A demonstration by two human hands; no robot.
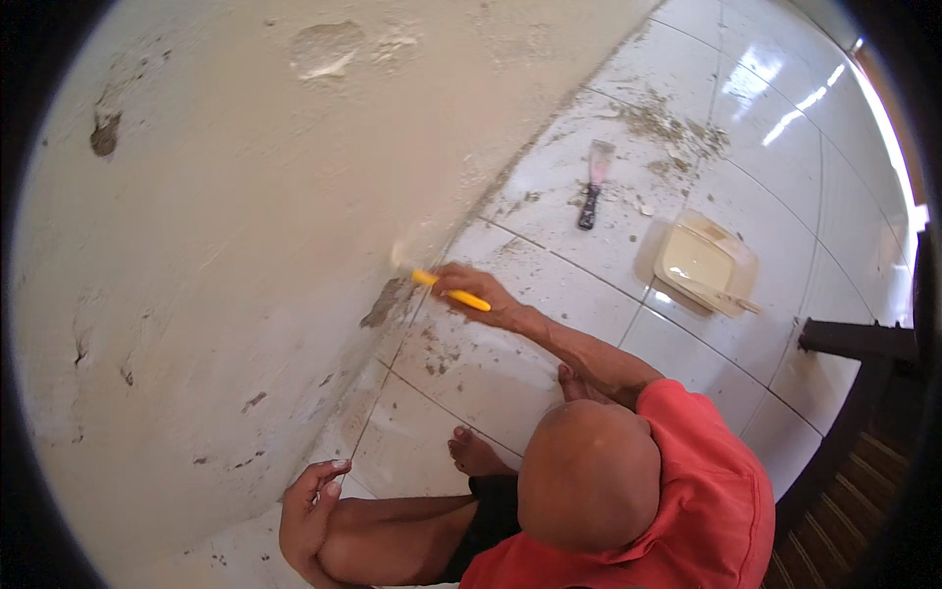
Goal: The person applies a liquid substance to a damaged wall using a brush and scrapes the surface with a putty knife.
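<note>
My right hand [481,293] reaches to the foot of the plastered wall [245,226], its fingers closed round a yellow-handled paintbrush [461,294]. The brush's pale head meets the wall just above the floor joint and looks blurred. Below it, a rough grey patch [386,302] shows in the plaster. My left hand [314,491] hangs over the bent knee at the lower left, loosely curled with the fingers apart and nothing visible in it. On the tiles beyond my right hand lies a scraper [595,185] with a dark handle.
A cream plastic tub [706,263] with pale liquid stands on the white tiles [677,344], a light-handled tool across its edge. Plaster crumbs [667,128] litter the floor. At right is a dark frame [859,339]. The top of a head and a red shirt [706,471] hide some floor.
</note>
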